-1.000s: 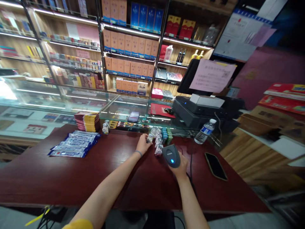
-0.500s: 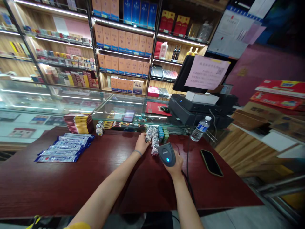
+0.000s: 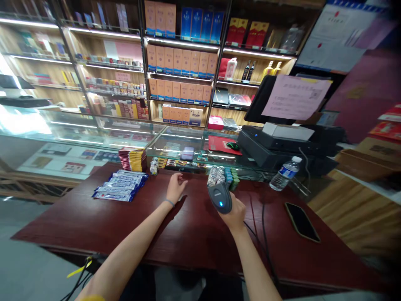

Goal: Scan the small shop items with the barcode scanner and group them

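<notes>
My right hand [image 3: 235,212] grips a dark grey barcode scanner [image 3: 220,198] with a lit blue light. Its head covers part of a cluster of small packs: silver ones [image 3: 216,175] on the left, blue and green ones [image 3: 232,177] on the right. Left of that cluster, my left hand [image 3: 176,188] hovers over or rests on the dark red desk, which I cannot tell apart. Its fingers are loosely curved and spread from the thumb, with nothing visible between them. Beyond it, a few small silver packs [image 3: 153,166] stand beside a stack of red and yellow packets [image 3: 133,159].
Blue and silver sachets [image 3: 121,185] lie fanned out at the left of the desk [image 3: 188,234]. On the right are a water bottle [image 3: 285,174], a phone [image 3: 302,222] and the scanner's cable. A glass counter [image 3: 175,140] and a till with a monitor [image 3: 255,100] border the far side.
My left hand has come away from the silver packs and moved left. The scanner stays in my right hand near the cluster. The camera view has turned left.
</notes>
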A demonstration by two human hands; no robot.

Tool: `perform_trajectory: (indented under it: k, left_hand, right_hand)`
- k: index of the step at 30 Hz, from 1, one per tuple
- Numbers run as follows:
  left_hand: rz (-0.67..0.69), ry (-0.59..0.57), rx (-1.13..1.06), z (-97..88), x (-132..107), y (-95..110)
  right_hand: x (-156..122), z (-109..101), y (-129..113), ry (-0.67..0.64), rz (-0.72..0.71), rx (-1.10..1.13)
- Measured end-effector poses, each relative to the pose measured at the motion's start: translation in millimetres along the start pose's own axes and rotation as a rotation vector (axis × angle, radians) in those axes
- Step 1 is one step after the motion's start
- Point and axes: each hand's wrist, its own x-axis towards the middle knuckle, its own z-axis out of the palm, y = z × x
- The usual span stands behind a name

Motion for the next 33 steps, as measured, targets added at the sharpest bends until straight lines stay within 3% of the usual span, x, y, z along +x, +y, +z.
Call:
perform_trajectory:
  k: [3,6,12,18,23,28,33]
  left_hand:
    - [-0.005,0.117,0.019,-43.0,9.4,-3.6]
    - [-0.011,0.208,0.041,-74.4,15.9,-11.3]
    - [-0.043,0.344,0.028,-105.9,22.6,-32.6]
    - [-0.091,0.404,0.1,-107.5,31.7,-33.8]
    - [0.041,0.327,0.2,-95.9,58.1,-34.6]
    - [0.004,0.315,0.315,-81.5,78.0,-54.2]
    - [-0.028,0.329,0.396,-73.2,72.5,-69.8]
  right_hand:
    - [7.1,16.1,-21.8,0.002,0.018,0.039]
    - [14.6,34.0,-41.6,0.005,0.011,0.089]
    - [22.1,55.3,-71.0,-0.045,-0.061,0.134]
    - [10.7,59.4,-73.7,-0.059,-0.121,0.169]
    - [5.8,59.3,-72.6,-0.067,-0.12,0.182]
    - [6.4,58.5,-73.1,-0.064,-0.153,0.171]
    - [5.6,60.0,-71.0,-0.05,-0.165,0.185]
